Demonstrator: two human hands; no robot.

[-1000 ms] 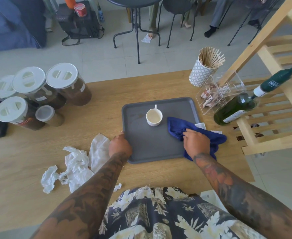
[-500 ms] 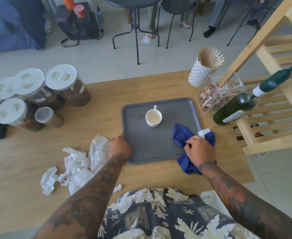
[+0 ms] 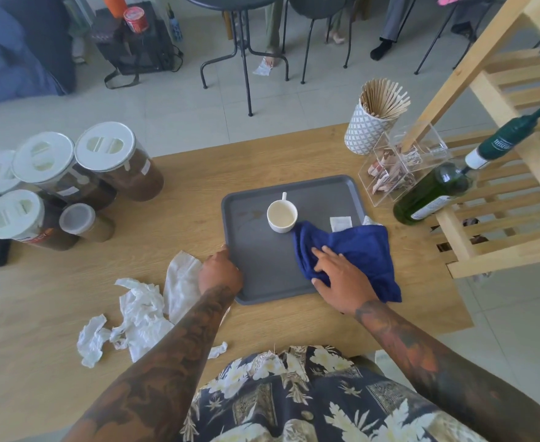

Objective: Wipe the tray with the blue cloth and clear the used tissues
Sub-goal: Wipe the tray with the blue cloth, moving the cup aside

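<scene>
A grey tray (image 3: 259, 260) lies on the wooden table. On it stands a white cup (image 3: 281, 215). A blue cloth (image 3: 354, 250) is spread over the tray's right part and hangs past its right edge. My right hand (image 3: 342, 279) lies flat on the cloth with fingers spread. My left hand (image 3: 219, 272) grips the tray's left front rim. A small white packet (image 3: 340, 223) lies on the tray behind the cloth. Crumpled white tissues (image 3: 141, 317) are strewn on the table left of the tray.
Several white-lidded jars (image 3: 71, 183) stand at the far left. At the back right are a patterned cup of wooden sticks (image 3: 374, 119), a clear box (image 3: 399, 173), a green bottle (image 3: 434, 193) and a wooden rack (image 3: 498, 186). A small tissue scrap (image 3: 217, 349) lies near the front edge.
The cloth was bunched under my right hand at the tray's right front edge. Now it is spread out up to the cup, and the white packet shows. My left hand has stayed put.
</scene>
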